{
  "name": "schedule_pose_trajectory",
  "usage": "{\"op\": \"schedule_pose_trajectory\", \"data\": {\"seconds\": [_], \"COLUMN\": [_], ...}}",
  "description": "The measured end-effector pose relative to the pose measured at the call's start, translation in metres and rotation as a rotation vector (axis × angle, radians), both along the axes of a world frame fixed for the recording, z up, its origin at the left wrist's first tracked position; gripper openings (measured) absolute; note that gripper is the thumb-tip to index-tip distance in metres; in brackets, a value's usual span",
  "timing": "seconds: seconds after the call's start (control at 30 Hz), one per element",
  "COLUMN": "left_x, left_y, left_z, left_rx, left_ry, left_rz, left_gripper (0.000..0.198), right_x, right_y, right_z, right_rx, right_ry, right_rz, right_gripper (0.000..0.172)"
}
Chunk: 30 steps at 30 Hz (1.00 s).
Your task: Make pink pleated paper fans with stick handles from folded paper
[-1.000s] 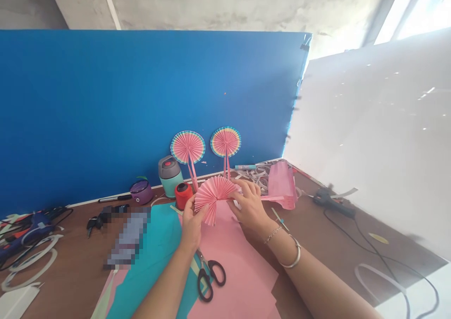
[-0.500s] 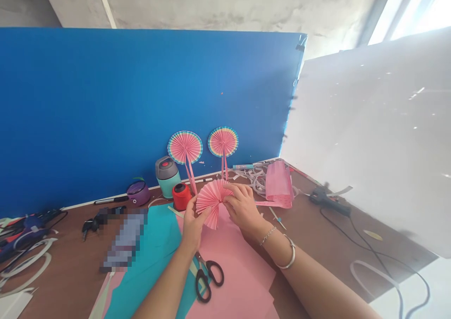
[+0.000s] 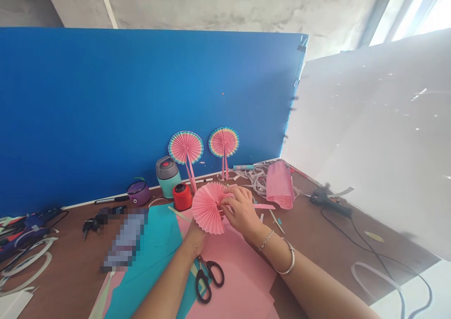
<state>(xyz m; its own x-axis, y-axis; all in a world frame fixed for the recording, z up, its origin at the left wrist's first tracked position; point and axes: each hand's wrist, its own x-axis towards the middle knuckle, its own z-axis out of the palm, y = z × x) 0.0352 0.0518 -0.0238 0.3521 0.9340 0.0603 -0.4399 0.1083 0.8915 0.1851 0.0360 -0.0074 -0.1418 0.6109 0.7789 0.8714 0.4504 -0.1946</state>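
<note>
A pleated pink paper fan (image 3: 207, 207) is spread most of the way round above the table, its pleats meeting near the middle. My right hand (image 3: 241, 208) pinches it by the centre with thumb and fingers. Behind the fan's lower left is my left hand (image 3: 196, 239); the paper hides its fingers. A narrow pink strip (image 3: 264, 206) sticks out to the right beyond my right hand. Under my hands lie pink paper sheets (image 3: 232, 272) and a teal sheet (image 3: 160, 234). Black-handled scissors (image 3: 209, 281) rest on the sheets by my left wrist.
Two finished round fans (image 3: 185, 148) lean at the blue board (image 3: 105, 112). A teal flask (image 3: 168, 178), its red cup-like neighbour (image 3: 182, 197) and a purple pot (image 3: 138, 193) stand in front. Rolled pink paper (image 3: 279, 185) and a corded black tool (image 3: 331, 201) are right.
The pink fan has turned and opened wider towards me, shifting slightly left. My left hand has gone from its front edge to behind it. My right hand stays at the centre.
</note>
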Motion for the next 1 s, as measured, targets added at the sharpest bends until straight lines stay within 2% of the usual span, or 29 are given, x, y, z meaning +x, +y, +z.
{"op": "schedule_pose_trajectory", "data": {"seconds": [0.17,0.4,0.7,0.83,1.0], "left_x": [0.005,0.004,0.008,0.006,0.003], "left_y": [-0.006,-0.001,-0.006,-0.002,0.004], "left_z": [0.007,0.008,0.011,0.008,0.003], "left_rx": [0.056,0.022,0.009,-0.012,-0.049], "left_ry": [0.083,-0.076,-0.063,-0.051,-0.072], "left_rz": [0.065,0.113,0.269,0.276,0.339], "left_gripper": [0.053,0.043,0.038,0.039,0.038], "right_x": [-0.002,-0.003,-0.003,-0.002,0.000], "right_y": [-0.002,-0.005,-0.008,-0.007,-0.005], "right_z": [0.000,0.005,0.008,0.010,0.009], "right_rx": [0.000,-0.056,-0.090,-0.079,-0.094], "right_ry": [-0.014,-0.032,-0.010,0.014,0.021], "right_rz": [0.041,0.120,0.240,0.256,0.218], "right_gripper": [0.006,0.022,0.031,0.029,0.019]}}
